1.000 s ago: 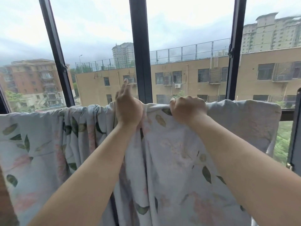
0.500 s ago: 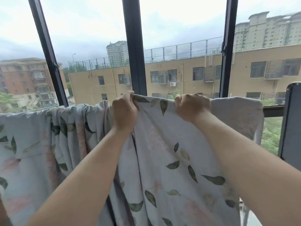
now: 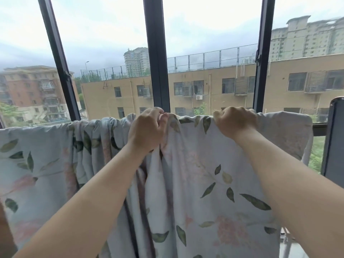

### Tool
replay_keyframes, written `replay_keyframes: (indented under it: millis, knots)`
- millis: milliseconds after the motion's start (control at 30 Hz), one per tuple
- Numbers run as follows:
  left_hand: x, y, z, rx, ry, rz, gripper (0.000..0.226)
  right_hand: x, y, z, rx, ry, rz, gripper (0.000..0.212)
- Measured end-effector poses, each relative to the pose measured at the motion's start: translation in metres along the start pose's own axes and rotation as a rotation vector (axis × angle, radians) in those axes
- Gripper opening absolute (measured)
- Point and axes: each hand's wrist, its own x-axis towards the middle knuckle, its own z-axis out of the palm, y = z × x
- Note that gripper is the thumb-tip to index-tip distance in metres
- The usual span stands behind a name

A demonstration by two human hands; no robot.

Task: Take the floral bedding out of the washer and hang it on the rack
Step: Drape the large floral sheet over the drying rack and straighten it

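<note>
Head view, left hand [image 3: 147, 130] and right hand [image 3: 235, 121] gripping floral bedding [image 3: 195, 183] top edge

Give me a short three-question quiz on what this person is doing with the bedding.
1. True or false: the left hand and the right hand both grip the top edge of the floral bedding.
2. Where is the cloth bunched into tight folds? A) left of the left hand B) right of the right hand C) nowhere
3. Fill in: the bedding hangs in front of a ____.
Key: 1 true; 2 A; 3 window.
</note>
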Motion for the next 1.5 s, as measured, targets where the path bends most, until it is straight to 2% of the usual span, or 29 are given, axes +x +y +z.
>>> replay_keyframes:
  millis: [67,167,200,267,300,400,467,533,633,733,800,933,1133,1233,1300,1367,1500]
  knots:
    - [-0.007,-0.012,-0.010,0.137,0.033,0.030,0.055,-0.001,-0.011,-0.007,-0.010,0.036,0.058,0.042]
    - [-0.012,-0.025,-0.012,0.181,0.099,0.003,0.060,-0.012,-0.071,-0.009,0.087,0.213,-0.174,0.033]
    - [-0.012,-0.026,-0.012,0.127,0.132,-0.011,0.054,-0.016,-0.095,-0.008,0.176,0.183,-0.265,0.034]
    - [-0.012,-0.031,-0.017,0.100,0.193,-0.022,0.043,-0.029,-0.134,-0.002,0.293,0.011,-0.362,0.043]
    - [-0.012,-0.038,-0.023,0.155,0.198,-0.035,0.040,-0.034,-0.142,0.003,0.283,-0.023,-0.371,0.049]
    - [-0.017,-0.084,-0.049,0.346,0.039,-0.133,0.051,-0.035,-0.132,0.016,0.116,0.097,-0.319,0.052]
    - [-0.025,-0.121,-0.065,0.407,0.000,-0.121,0.060,-0.028,-0.128,0.014,0.097,0.011,-0.175,0.048]
    - [-0.031,-0.140,-0.073,0.414,0.019,-0.136,0.058,-0.022,-0.144,0.006,0.126,-0.046,-0.099,0.043]
    - [-0.030,-0.143,-0.073,0.407,0.050,-0.174,0.054,-0.030,-0.205,0.009,0.204,0.083,-0.291,0.044]
    - [-0.030,-0.145,-0.077,0.321,0.031,-0.117,0.046,-0.046,-0.261,0.020,0.265,0.003,-0.473,0.048]
    - [-0.030,-0.161,-0.088,0.288,0.017,-0.108,0.044,-0.051,-0.270,0.031,0.188,-0.013,-0.474,0.051]
    - [-0.032,-0.223,-0.121,0.344,-0.001,-0.181,0.056,-0.053,-0.267,0.039,0.090,0.082,-0.389,0.052]
    - [-0.038,-0.289,-0.157,0.467,0.040,-0.339,0.064,-0.051,-0.293,0.026,0.057,-0.014,-0.222,0.054]
    - [-0.033,-0.277,-0.148,0.500,0.014,-0.332,0.062,-0.060,-0.344,0.021,0.148,0.032,-0.371,0.047]
    - [-0.037,-0.274,-0.144,0.466,0.009,-0.273,0.057,-0.071,-0.381,0.027,0.256,-0.041,-0.495,0.047]
    - [-0.042,-0.282,-0.147,0.402,-0.020,-0.220,0.050,-0.077,-0.398,0.040,0.241,-0.097,-0.510,0.051]
    - [-0.050,-0.320,-0.174,0.372,-0.111,-0.163,0.042,-0.082,-0.403,0.054,0.194,-0.034,-0.454,0.048]
